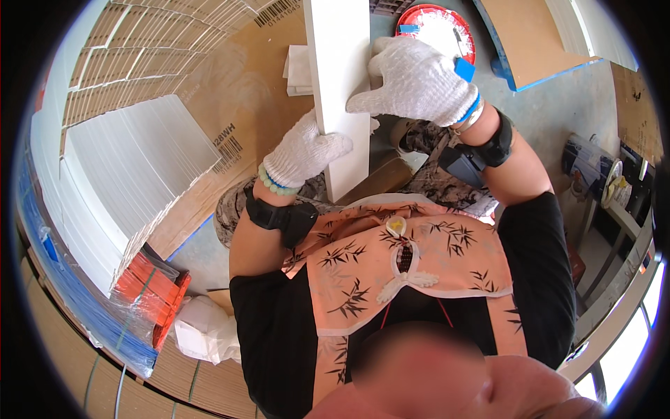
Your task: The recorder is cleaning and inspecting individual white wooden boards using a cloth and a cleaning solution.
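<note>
A long white board [342, 70] stands on edge in front of me, tilted slightly, running from the top of the view down to my lap. My left hand [303, 150], in a white knitted glove, grips its near left edge with the thumb laid across the face. Higher up, my right hand [419, 80] is gloved the same way and wraps around the right edge, thumb on the face; some of its fingers are hidden. A small blue piece [464, 68] sticks to that glove near the wrist.
A large cardboard carton [244, 84] lies beyond my left hand, bearing a small white stack [299, 70]. Stacked white boards [139, 153] stand at the left. Plastic-wrapped orange pieces [150, 290] sit at lower left. A red round tray [470, 42] is beyond my right hand.
</note>
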Demonstrator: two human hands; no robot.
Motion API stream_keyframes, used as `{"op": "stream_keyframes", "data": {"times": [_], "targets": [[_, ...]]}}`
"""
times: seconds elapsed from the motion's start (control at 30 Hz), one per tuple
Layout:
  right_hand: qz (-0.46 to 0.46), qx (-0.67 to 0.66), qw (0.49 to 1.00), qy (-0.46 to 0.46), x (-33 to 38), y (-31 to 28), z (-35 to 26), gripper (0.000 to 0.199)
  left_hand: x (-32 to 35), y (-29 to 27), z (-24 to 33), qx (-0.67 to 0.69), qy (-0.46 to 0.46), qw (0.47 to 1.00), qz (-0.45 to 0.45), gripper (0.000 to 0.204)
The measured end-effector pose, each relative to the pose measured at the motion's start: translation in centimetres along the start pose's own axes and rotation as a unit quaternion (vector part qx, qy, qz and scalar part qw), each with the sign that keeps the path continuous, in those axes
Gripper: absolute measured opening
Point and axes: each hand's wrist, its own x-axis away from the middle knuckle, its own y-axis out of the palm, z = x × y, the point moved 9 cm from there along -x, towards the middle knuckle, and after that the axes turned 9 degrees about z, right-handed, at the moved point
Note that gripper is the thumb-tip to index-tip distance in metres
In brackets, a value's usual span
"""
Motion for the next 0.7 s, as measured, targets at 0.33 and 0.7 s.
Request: {"op": "stream_keyframes", "data": {"times": [0.33,0.7], "targets": [[-0.027,0.005,1.000,-0.007,-0.1,0.6,0.1,0.058,-0.4,-0.4,-1.1,0.013,-0.004,1.000,-0.009,0.053],[0.049,-0.099,0.935,-0.337,0.3,-6.6,3.0,0.026,-0.3,-0.4,2.6,0.232,0.009,0.973,0.001,0.083]]}}
